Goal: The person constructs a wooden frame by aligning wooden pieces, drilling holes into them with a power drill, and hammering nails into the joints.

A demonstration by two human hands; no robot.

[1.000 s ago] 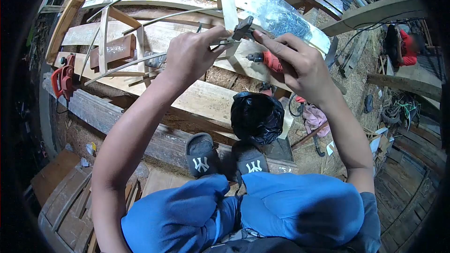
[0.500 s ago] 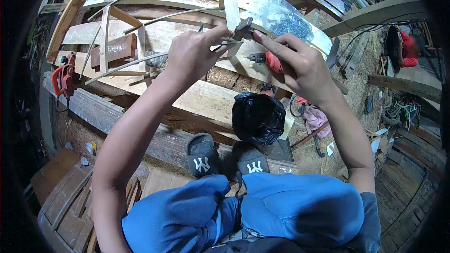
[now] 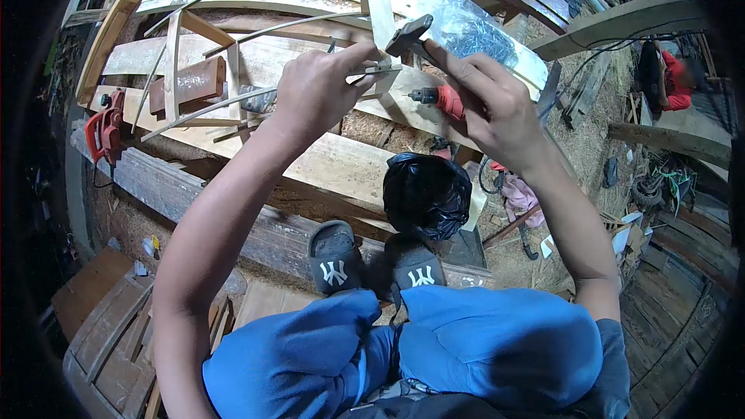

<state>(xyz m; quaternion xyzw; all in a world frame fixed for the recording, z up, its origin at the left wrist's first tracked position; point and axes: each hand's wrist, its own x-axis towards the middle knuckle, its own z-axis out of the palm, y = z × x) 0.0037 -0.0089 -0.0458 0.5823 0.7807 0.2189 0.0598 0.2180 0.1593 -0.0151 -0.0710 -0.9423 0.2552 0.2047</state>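
My right hand (image 3: 500,105) is closed round the handle of a hammer (image 3: 409,34), its index finger stretched along the handle. The dark hammer head is raised slightly above the end of a thin wooden strip (image 3: 380,70). My left hand (image 3: 318,93) pinches that strip near its end, where it meets an upright pale slat (image 3: 379,4). Strip and slat belong to a light wooden frame (image 3: 172,70) that stretches left. Whether a nail sits between my left fingertips I cannot make out. Just left of my right hand lies a red power drill (image 3: 448,101).
Below the hands an open black plastic bag (image 3: 427,206) stands near my sandals (image 3: 335,264). Clear plastic wrap (image 3: 473,31) lies behind the hammer. A red tool (image 3: 106,130) rests on the planks at left. Another person (image 3: 677,81) in red sits at far right.
The hammer head has risen off the joint, tilting up and slightly right with my right hand. My left hand stays in nearly the same place on the strip.
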